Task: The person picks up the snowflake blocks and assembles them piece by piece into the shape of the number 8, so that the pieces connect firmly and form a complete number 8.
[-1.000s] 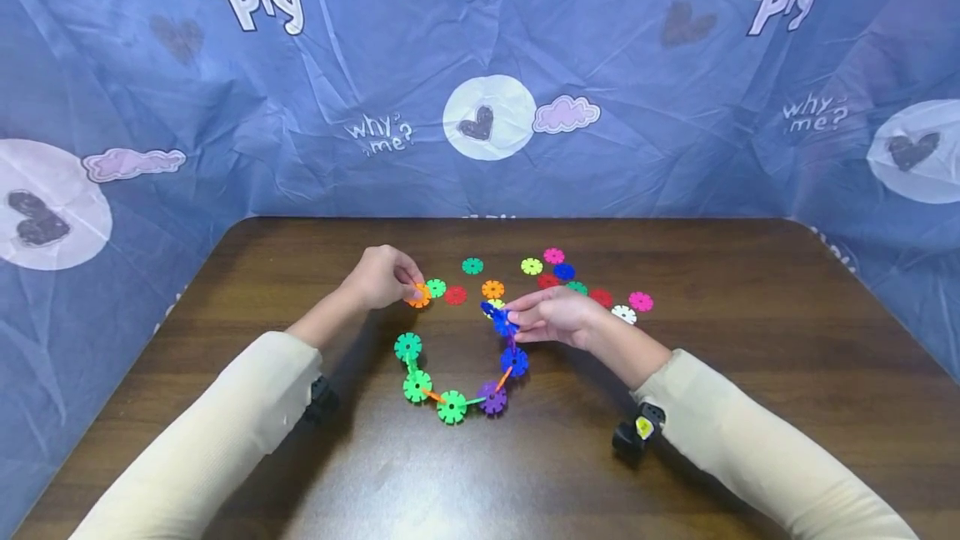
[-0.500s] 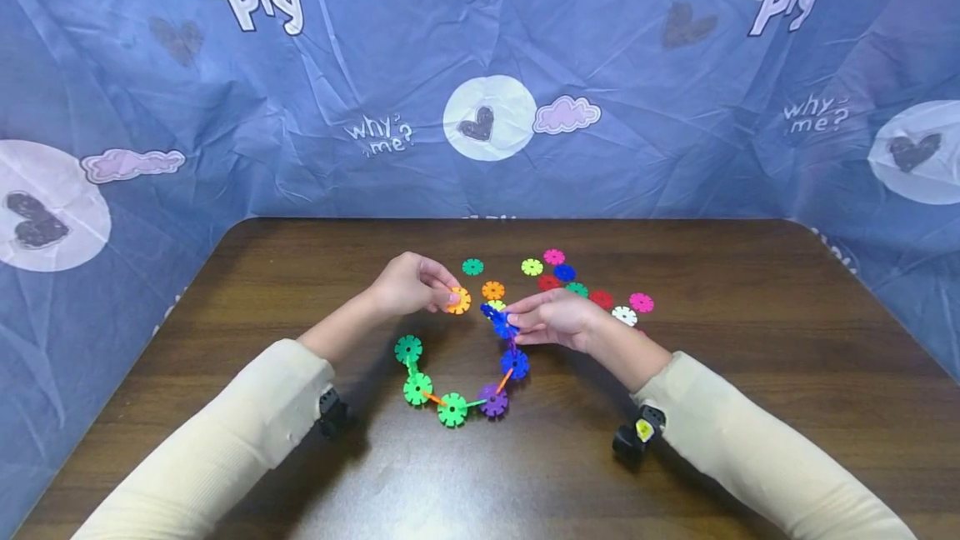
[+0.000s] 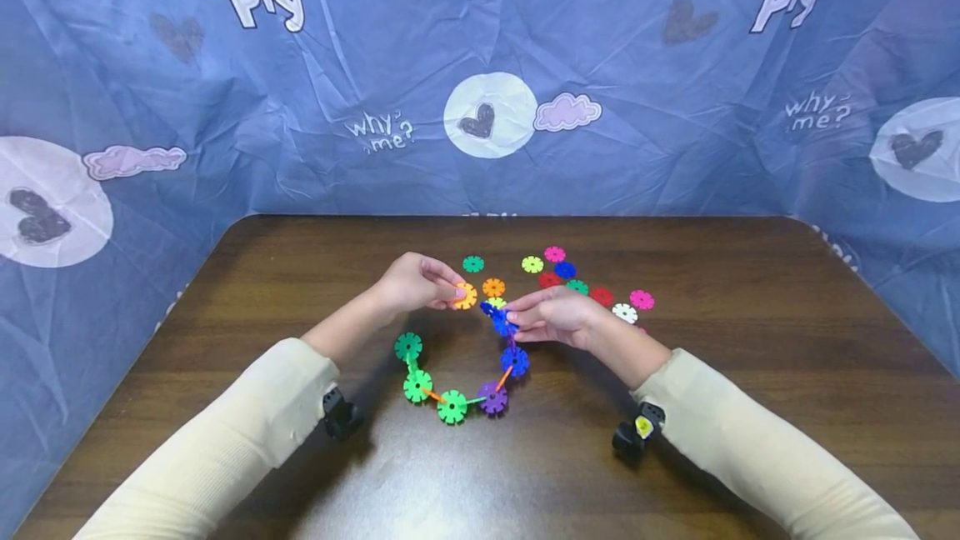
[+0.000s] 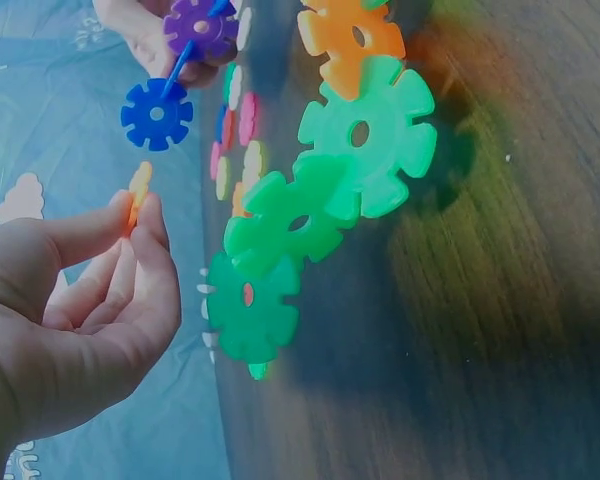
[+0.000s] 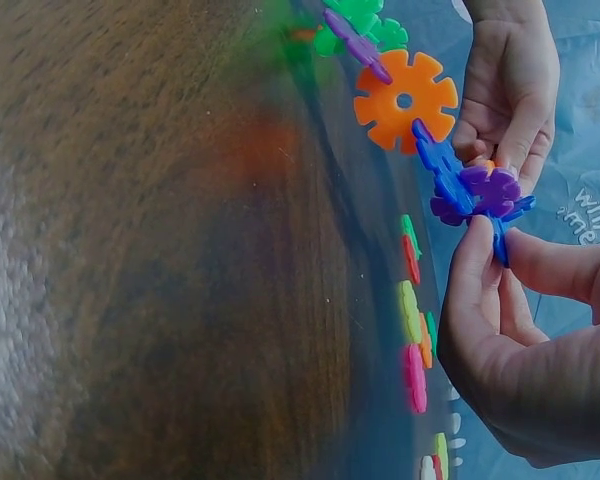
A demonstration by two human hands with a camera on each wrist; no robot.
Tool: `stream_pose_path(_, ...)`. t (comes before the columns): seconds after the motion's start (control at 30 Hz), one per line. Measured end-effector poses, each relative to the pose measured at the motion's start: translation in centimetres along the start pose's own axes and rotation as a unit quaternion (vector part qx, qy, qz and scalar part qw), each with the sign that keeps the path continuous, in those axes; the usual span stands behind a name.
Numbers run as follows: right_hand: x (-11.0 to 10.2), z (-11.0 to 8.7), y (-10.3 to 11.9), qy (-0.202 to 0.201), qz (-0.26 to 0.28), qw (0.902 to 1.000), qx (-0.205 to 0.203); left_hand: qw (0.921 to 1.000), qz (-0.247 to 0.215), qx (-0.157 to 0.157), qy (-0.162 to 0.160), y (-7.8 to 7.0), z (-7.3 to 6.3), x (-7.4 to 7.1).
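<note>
In the head view my left hand [image 3: 416,283] pinches an orange notched plastic disc [image 3: 468,297] between thumb and fingertips. The left wrist view has that orange disc [image 4: 138,195] edge-on. My right hand [image 3: 558,317] pinches a blue notched disc [image 3: 504,323] at one end of a chain of interlocked discs. From there the chain curves in a U through a purple disc [image 3: 492,398] and green discs [image 3: 452,407] to a darker green disc [image 3: 408,347] at its other end. A small gap separates the orange disc from the blue end.
Loose discs lie farther back on the brown wooden table [image 3: 712,457], among them a green one [image 3: 473,264], an orange one [image 3: 493,287], a white one [image 3: 625,312] and a pink one [image 3: 641,300]. A blue printed cloth [image 3: 630,173] hangs behind the table.
My left hand has carried the orange disc to the right, close to the blue end of the chain; it now covers loose green and red discs. My right hand has stayed in place.
</note>
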State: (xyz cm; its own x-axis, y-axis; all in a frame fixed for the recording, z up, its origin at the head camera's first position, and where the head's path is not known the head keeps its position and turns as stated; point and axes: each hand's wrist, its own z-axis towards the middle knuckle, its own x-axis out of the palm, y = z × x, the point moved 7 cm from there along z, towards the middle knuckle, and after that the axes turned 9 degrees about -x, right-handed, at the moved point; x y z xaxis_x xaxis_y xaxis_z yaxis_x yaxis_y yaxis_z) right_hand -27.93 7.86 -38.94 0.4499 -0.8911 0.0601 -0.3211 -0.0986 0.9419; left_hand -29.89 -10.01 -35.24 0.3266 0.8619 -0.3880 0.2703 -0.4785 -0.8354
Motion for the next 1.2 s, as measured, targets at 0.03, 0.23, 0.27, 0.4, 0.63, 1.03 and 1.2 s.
stream_pose_path(0.03, 0.0, 0.0, 0.0, 0.0, 0.001, 1.0, -0.001, 1.0, -0.001, -0.005, -0.001, 0.1, 0.0, 0.0)
stream_pose_path(0.23, 0.0, 0.0, 0.1, 0.001, 0.002, 1.0, -0.005, 0.9998, -0.013, -0.013, 0.004, 0.1, 0.1, 0.2)
stream_pose_path(0.27, 0.0, 0.0, 0.1, 0.001, 0.002, 1.0, -0.005, 0.9998, -0.015, -0.013, 0.005, 0.1, 0.1, 0.3)
stream_pose_path(0.4, 0.0, 0.0, 0.0, 0.002, 0.003, 1.0, -0.005, 0.9997, -0.019, -0.011, 0.011, 0.0, 0.0, 0.4)
stream_pose_path(0.63, 0.1, 0.0, 0.0, 0.002, 0.002, 1.0, -0.004, 0.9994, -0.025, -0.021, 0.006, 0.4, 0.2, 0.4)
stream_pose_path(1.03, 0.3, 0.1, 0.0, -0.01, -0.013, 0.9999, 0.0, 0.9962, -0.066, -0.057, -0.009, 0.9, -0.2, 1.2)
stream_pose_path(1.2, 0.3, 0.2, -0.3, -0.046, -0.034, 0.9984, 0.002, 0.9975, -0.036, -0.048, -0.037, 0.8, -0.4, 1.5)
